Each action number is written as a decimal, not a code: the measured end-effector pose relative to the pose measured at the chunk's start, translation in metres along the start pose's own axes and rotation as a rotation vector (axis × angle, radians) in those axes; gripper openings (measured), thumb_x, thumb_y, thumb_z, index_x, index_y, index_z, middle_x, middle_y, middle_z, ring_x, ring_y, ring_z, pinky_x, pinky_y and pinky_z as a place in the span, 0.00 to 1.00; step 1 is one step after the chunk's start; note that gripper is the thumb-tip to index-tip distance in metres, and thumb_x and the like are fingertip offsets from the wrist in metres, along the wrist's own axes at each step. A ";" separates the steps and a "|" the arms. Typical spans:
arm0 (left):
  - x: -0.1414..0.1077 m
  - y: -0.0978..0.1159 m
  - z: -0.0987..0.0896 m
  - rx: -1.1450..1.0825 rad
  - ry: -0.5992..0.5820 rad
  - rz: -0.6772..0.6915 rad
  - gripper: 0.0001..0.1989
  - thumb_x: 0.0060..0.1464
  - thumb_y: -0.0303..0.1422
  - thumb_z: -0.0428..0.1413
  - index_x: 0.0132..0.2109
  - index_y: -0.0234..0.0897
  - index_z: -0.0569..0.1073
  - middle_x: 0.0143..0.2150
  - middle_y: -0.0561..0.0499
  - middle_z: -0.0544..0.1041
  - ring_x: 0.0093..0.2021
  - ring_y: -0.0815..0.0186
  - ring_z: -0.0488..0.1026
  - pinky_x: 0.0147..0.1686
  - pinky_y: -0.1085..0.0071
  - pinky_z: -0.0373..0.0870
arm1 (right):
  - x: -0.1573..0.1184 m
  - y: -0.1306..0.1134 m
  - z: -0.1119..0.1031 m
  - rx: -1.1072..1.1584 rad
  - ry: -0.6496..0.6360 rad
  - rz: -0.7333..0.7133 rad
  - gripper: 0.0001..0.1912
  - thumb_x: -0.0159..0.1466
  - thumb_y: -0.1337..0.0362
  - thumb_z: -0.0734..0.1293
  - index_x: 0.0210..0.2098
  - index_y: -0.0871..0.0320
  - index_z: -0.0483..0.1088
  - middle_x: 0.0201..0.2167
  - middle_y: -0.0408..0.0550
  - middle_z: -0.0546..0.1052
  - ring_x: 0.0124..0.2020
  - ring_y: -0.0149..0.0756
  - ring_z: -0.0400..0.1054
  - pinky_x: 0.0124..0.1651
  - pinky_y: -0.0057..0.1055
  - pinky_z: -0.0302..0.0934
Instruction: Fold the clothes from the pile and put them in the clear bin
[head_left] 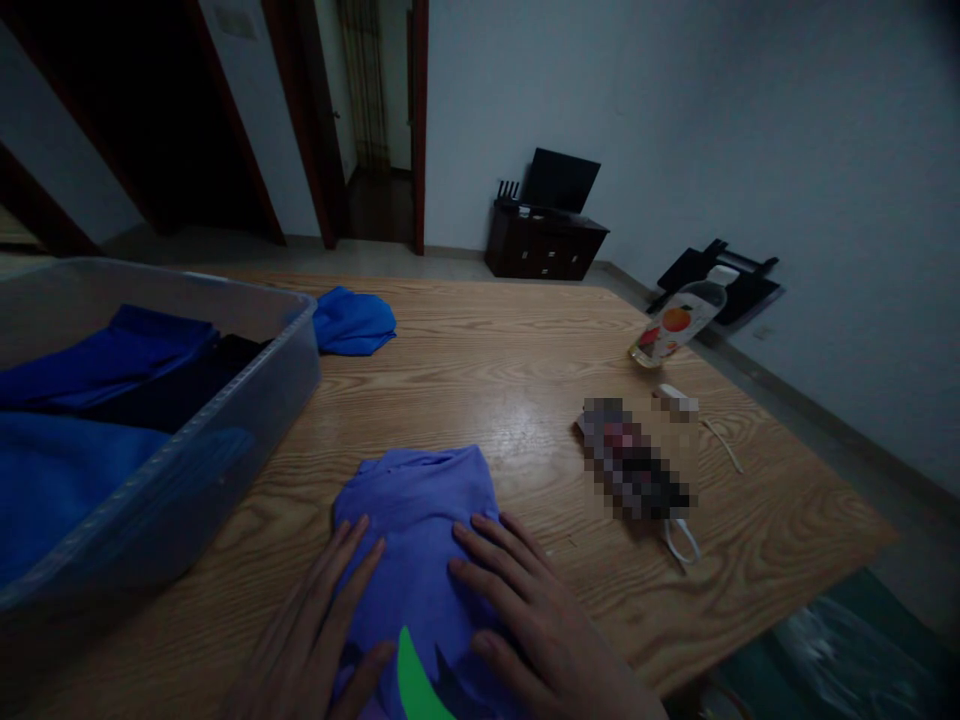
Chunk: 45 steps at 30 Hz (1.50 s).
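A folded purple garment (pixel 420 495) lies flat on the wooden table in front of me, with a bright green and dark print near its lower end. My left hand (pixel 319 620) rests on its left side, fingers stretched out and spread. On its right side lies my right hand (pixel 525 610), palm down with the fingers apart. Both hands press on the cloth without gripping it. The garment's near end runs out of the bottom of the view.
A clear plastic bin (pixel 292 350) with blue and dark clothes stands at left. Behind it lies a blue cloth (pixel 354 322). To the right are a blurred-out object (pixel 630 460) with a white loop, a small white item with a cord, and a drink bottle (pixel 679 320).
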<state>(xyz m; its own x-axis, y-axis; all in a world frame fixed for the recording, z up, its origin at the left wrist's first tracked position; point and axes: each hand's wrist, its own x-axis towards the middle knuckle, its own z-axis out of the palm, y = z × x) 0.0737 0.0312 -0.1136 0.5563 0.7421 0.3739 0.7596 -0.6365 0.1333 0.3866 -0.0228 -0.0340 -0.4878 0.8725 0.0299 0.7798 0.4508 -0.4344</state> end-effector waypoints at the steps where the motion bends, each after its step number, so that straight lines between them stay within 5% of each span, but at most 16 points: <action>1: 0.000 0.000 -0.003 -0.011 0.005 -0.045 0.37 0.75 0.51 0.48 0.82 0.44 0.51 0.81 0.46 0.61 0.76 0.54 0.65 0.67 0.57 0.73 | -0.001 0.000 -0.001 0.002 0.025 -0.005 0.30 0.81 0.53 0.62 0.79 0.49 0.55 0.82 0.43 0.56 0.83 0.42 0.45 0.85 0.52 0.40; 6: 0.009 -0.003 -0.020 -0.055 -0.002 -0.147 0.32 0.78 0.48 0.44 0.81 0.44 0.53 0.75 0.44 0.70 0.71 0.55 0.71 0.68 0.55 0.71 | 0.001 0.003 -0.008 0.016 0.248 0.003 0.24 0.80 0.60 0.62 0.73 0.47 0.62 0.68 0.47 0.76 0.72 0.41 0.67 0.81 0.50 0.54; 12: 0.046 -0.002 -0.035 -0.115 -0.052 -0.293 0.29 0.77 0.52 0.46 0.73 0.39 0.65 0.68 0.42 0.76 0.67 0.50 0.73 0.69 0.47 0.70 | 0.023 0.008 0.006 -0.226 0.317 0.035 0.22 0.79 0.59 0.63 0.70 0.54 0.68 0.67 0.57 0.77 0.64 0.54 0.75 0.63 0.57 0.75; 17: 0.073 -0.003 -0.038 -0.049 -0.161 -0.223 0.26 0.76 0.44 0.53 0.75 0.45 0.66 0.70 0.41 0.73 0.68 0.49 0.73 0.67 0.46 0.73 | 0.014 0.006 0.011 -0.332 0.313 -0.053 0.27 0.78 0.56 0.65 0.73 0.56 0.65 0.72 0.57 0.72 0.69 0.55 0.71 0.64 0.57 0.76; 22: 0.089 -0.012 -0.032 0.033 -0.162 -0.109 0.27 0.76 0.41 0.53 0.76 0.44 0.66 0.80 0.42 0.62 0.78 0.47 0.60 0.74 0.45 0.65 | -0.005 0.006 0.005 -0.426 0.262 -0.246 0.29 0.76 0.52 0.67 0.72 0.55 0.68 0.72 0.53 0.72 0.70 0.55 0.71 0.61 0.56 0.78; 25: 0.095 -0.016 -0.031 -0.030 -0.172 -0.089 0.27 0.76 0.44 0.53 0.76 0.43 0.66 0.77 0.43 0.66 0.75 0.49 0.64 0.74 0.46 0.65 | -0.015 0.005 0.008 -0.412 0.232 -0.378 0.33 0.73 0.45 0.70 0.70 0.54 0.71 0.72 0.53 0.73 0.69 0.55 0.72 0.59 0.50 0.79; 31: 0.109 -0.024 -0.034 -0.179 -0.161 -0.098 0.18 0.76 0.41 0.55 0.67 0.45 0.74 0.66 0.46 0.76 0.67 0.51 0.72 0.71 0.47 0.67 | -0.024 0.005 0.021 -0.350 0.290 -0.396 0.26 0.75 0.56 0.70 0.70 0.53 0.72 0.71 0.51 0.75 0.68 0.52 0.72 0.66 0.47 0.74; 34: 0.117 -0.028 -0.038 -0.303 -0.153 -0.118 0.13 0.72 0.38 0.60 0.60 0.43 0.78 0.65 0.45 0.75 0.67 0.52 0.72 0.70 0.51 0.68 | -0.023 0.000 0.015 -0.313 0.278 -0.424 0.25 0.74 0.52 0.72 0.66 0.54 0.75 0.67 0.51 0.78 0.64 0.50 0.76 0.65 0.45 0.74; 39: 0.123 -0.029 -0.049 -0.336 -0.120 -0.243 0.15 0.70 0.42 0.63 0.57 0.39 0.77 0.60 0.43 0.76 0.63 0.50 0.74 0.66 0.50 0.70 | -0.002 0.017 -0.014 -0.232 0.221 -0.337 0.19 0.77 0.59 0.66 0.66 0.50 0.73 0.67 0.50 0.78 0.65 0.47 0.75 0.65 0.45 0.73; 41: 0.120 -0.029 -0.052 -0.298 -0.118 -0.305 0.18 0.70 0.45 0.62 0.57 0.38 0.76 0.55 0.43 0.78 0.59 0.48 0.76 0.62 0.48 0.71 | 0.018 0.037 -0.021 -0.231 0.289 -0.228 0.22 0.79 0.65 0.61 0.70 0.50 0.68 0.71 0.53 0.73 0.67 0.48 0.72 0.67 0.49 0.72; 45: 0.114 -0.032 -0.050 -0.411 -0.189 -0.334 0.18 0.68 0.42 0.65 0.58 0.39 0.77 0.47 0.48 0.81 0.49 0.53 0.80 0.53 0.55 0.73 | 0.066 0.077 -0.020 -0.199 0.370 -0.137 0.26 0.79 0.60 0.63 0.74 0.58 0.62 0.69 0.64 0.74 0.67 0.57 0.71 0.66 0.58 0.70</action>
<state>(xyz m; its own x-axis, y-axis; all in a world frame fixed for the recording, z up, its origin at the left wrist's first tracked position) 0.0959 0.1256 -0.0293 0.3870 0.9182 0.0842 0.7321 -0.3615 0.5773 0.4224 0.0731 -0.0470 -0.4465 0.7946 0.4113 0.7960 0.5627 -0.2231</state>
